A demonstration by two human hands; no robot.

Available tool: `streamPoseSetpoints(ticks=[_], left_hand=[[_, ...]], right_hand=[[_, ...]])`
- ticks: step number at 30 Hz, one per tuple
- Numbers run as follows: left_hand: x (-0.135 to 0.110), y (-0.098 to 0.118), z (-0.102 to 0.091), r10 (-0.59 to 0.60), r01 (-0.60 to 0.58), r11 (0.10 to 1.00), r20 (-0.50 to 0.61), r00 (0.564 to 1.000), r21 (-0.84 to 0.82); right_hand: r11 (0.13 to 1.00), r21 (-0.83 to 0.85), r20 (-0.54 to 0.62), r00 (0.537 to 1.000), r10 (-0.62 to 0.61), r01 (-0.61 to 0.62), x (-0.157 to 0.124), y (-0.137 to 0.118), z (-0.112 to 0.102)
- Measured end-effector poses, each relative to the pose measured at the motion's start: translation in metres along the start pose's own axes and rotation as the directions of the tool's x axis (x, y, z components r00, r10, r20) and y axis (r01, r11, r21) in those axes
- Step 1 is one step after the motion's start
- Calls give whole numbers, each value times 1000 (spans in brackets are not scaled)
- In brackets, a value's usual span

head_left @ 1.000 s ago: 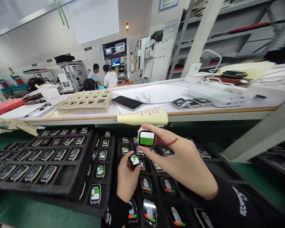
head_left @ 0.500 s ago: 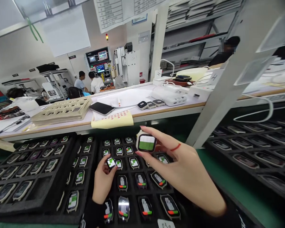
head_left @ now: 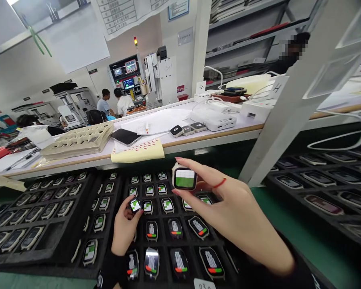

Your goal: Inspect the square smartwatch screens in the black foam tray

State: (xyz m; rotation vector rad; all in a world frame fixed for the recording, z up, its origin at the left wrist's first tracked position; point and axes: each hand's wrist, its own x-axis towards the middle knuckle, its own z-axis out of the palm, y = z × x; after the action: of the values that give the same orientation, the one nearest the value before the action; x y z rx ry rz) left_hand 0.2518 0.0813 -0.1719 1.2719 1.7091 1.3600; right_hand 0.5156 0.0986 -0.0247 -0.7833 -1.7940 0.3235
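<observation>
Over on the left, a dark tray (head_left: 55, 237) sat low below the white bench (head_left: 216, 142), loaded with dark-screened watches (head_left: 32, 238), and a beige molded tray (head_left: 78, 150) rested on the bench above it. Next along, the person's left hand (head_left: 123, 230) pinched a checkered watch (head_left: 135, 205) between thumb and forefinger, the other fingers curled in, its screen lit green and white. Behind it on the bench lay a phone (head_left: 125, 137), near a yellow sheet (head_left: 138, 153) drooping over the edge. A central tray (head_left: 165, 257) spread beneath both hands, its nearer watches (head_left: 179, 261) showing red and green bars. Above that, the right hand (head_left: 231, 208) gripped a two-tone watch (head_left: 185, 179), thumb below and forefinger on top, parted just the case's height, its screen white over green. A red cord (head_left: 220, 184) circled that wrist. Past a slanting post (head_left: 276, 120), more watches filled another tray (head_left: 297, 194).
</observation>
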Motion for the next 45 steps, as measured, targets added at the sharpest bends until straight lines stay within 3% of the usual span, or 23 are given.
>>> streamPoseSetpoints(ticks=[18,45], left_hand=[[-3,14,1,-8,8,1000,-12,1000,20],[-3,9,1,7,-7,1000,-11,1000,10]], right_hand=[[999,18,2,999,43,-43,2,4,-1],[991,-30,8,992,128,-128,6,7,-3]])
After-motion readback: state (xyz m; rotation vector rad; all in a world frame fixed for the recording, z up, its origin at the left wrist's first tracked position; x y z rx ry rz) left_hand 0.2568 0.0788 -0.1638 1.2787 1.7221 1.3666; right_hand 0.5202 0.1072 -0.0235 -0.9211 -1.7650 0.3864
